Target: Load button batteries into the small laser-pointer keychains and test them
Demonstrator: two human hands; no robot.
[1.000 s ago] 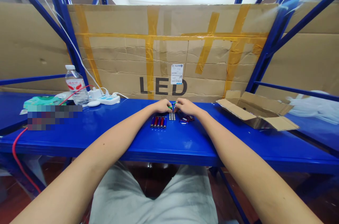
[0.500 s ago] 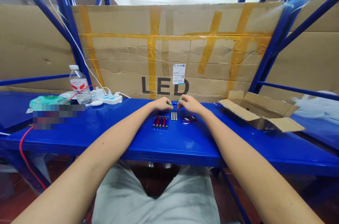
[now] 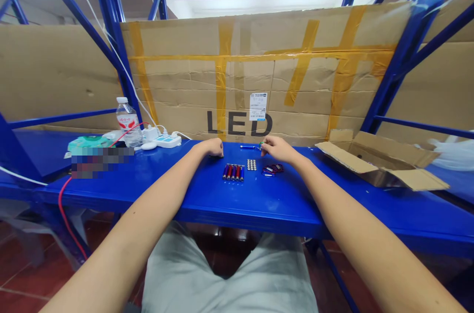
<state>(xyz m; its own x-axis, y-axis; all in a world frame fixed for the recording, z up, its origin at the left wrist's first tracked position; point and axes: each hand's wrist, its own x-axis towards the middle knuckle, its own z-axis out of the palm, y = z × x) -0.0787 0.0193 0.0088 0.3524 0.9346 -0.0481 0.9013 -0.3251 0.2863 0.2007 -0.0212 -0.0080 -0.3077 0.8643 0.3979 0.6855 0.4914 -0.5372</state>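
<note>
My left hand (image 3: 213, 147) rests on the blue bench (image 3: 289, 194) with its fingers curled under; what they hold, if anything, is hidden. My right hand (image 3: 276, 149) pinches a small green piece at its fingertips, beside a small blue tube (image 3: 249, 146) lying on the bench. Between and in front of the hands lie a row of several red and blue tubes (image 3: 233, 172), a cluster of small silver button cells (image 3: 252, 165) and a pile of red and blue clips (image 3: 272, 169).
An open cardboard box (image 3: 381, 165) lies at the right. At the left stand a water bottle (image 3: 127, 122), a white power strip (image 3: 166, 141), a green packet (image 3: 87, 143) and a red cable (image 3: 66, 209). A taped cardboard sheet marked LED (image 3: 259, 86) walls the back.
My hands have drawn apart: the left moved left and down onto the bench, the right stays near the blue tube. The view has shifted to the left.
</note>
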